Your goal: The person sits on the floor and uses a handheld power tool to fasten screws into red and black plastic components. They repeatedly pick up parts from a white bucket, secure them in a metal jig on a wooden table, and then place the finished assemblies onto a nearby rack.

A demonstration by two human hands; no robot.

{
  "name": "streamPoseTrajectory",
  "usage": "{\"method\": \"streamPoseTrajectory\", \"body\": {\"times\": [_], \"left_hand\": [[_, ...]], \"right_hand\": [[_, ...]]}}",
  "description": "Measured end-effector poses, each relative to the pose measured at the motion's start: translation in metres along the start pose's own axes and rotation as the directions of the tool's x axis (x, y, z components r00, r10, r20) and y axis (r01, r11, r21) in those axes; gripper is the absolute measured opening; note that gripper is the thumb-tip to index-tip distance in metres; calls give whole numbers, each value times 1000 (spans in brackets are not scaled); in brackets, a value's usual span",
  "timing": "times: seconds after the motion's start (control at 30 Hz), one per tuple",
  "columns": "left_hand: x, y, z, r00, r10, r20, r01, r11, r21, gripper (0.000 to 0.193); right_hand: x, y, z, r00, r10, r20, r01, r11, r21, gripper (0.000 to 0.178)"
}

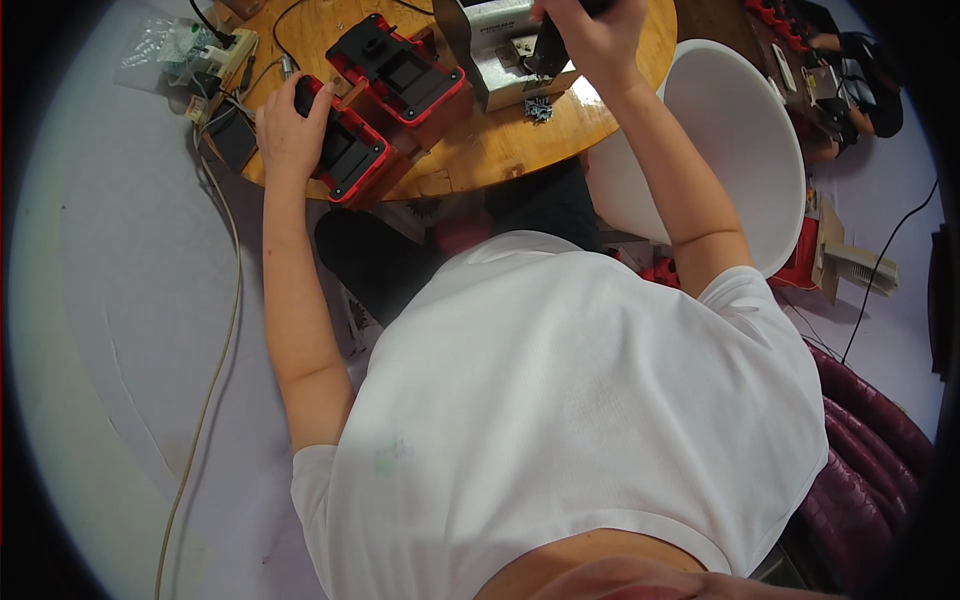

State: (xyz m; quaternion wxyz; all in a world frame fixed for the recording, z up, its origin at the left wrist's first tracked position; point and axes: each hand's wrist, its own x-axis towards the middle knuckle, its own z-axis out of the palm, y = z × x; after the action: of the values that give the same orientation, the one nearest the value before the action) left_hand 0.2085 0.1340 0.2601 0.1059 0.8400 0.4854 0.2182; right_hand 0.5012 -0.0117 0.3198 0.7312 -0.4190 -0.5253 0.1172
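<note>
My left hand [290, 130] is at the left of the round table, its fingers curled over the top end of a red-and-black device [350, 155]. A second, similar red-and-black device [398, 75] stands beside it to the right, a black knob on its upper part. My right hand [605, 45] is closed around a dark handheld tool [550, 48], whose exact kind I cannot make out. The tool's lower end is over an open box with a shiny silver inside [500, 60]. Near the box's front corner lies a small heap of metal bits [539, 109], perhaps screws.
The wooden table [480, 155] curves in front of me. A power strip [235, 50] with plugs, cables and a clear plastic bag [165, 55] are at its left. A large white tub [740, 140] stands at right, near another person's arm [825, 148]. A maroon padded seat [860, 480] is behind.
</note>
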Motion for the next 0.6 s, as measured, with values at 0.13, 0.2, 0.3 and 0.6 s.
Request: {"method": "streamPoseTrajectory", "body": {"times": [0.13, 0.2, 0.3, 0.6], "left_hand": [[-3, -2, 0, 1000, 17, -23, -17, 1000, 6, 60], [-4, -6, 3, 999, 25, -48, -25, 1000, -10, 61], [-2, -4, 5, 993, 56, -100, -61, 997, -43, 58], [-5, 1, 4, 997, 6, -73, -8, 999, -36, 60]], "right_hand": [[24, -16, 19, 988, 149, 36, -151, 984, 91, 32], [38, -19, 41, 996, 76, 54, -86, 975, 206, 32], [57, -11, 84, 997, -67, 40, 49, 939, 342, 29], [76, 32, 178, 990, -134, 45, 103, 903, 418, 23]]}}
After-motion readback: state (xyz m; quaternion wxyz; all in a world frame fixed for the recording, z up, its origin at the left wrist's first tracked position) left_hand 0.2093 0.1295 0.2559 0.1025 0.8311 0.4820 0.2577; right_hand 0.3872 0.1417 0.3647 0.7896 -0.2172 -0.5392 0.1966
